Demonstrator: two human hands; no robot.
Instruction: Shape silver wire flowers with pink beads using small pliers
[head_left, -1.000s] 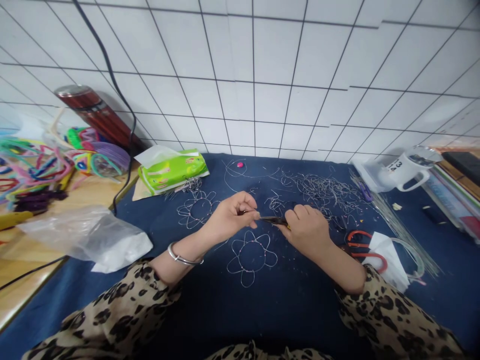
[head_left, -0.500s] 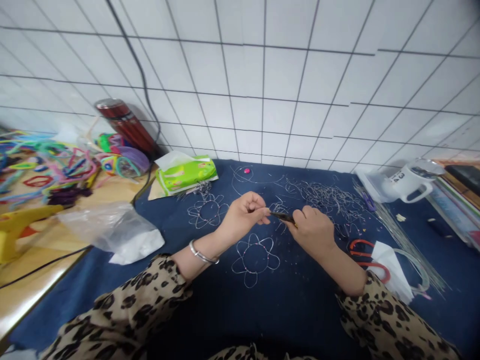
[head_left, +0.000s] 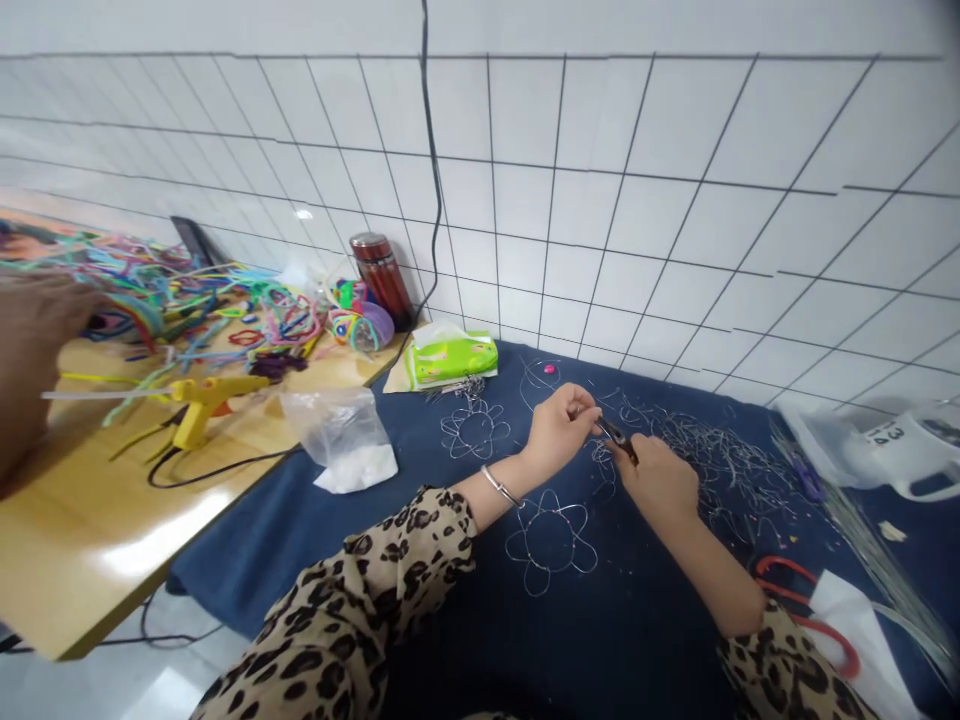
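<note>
My left hand (head_left: 561,428) is pinched on a thin piece of wire, held above the dark blue cloth (head_left: 420,520). My right hand (head_left: 661,478) is closed round small dark pliers (head_left: 619,437), whose tips meet my left fingertips. Below the hands lies a wire flower frame (head_left: 551,539) with small pink beads. A second wire flower (head_left: 474,428) lies to the left. A tangle of loose wire pieces (head_left: 720,460) spreads to the right of my hands.
A green tissue pack (head_left: 452,360), a plastic bag (head_left: 343,436), a yellow glue gun (head_left: 196,400), coloured pipe cleaners (head_left: 187,300) and a red flask (head_left: 381,278) are at the left. Red-handled scissors (head_left: 810,600), a white mug (head_left: 904,447) and straight wires sit at the right.
The view has swung left, so more of the wooden table with the glue gun shows. My hands keep the same hold on wire and pliers, now tilted a little.
</note>
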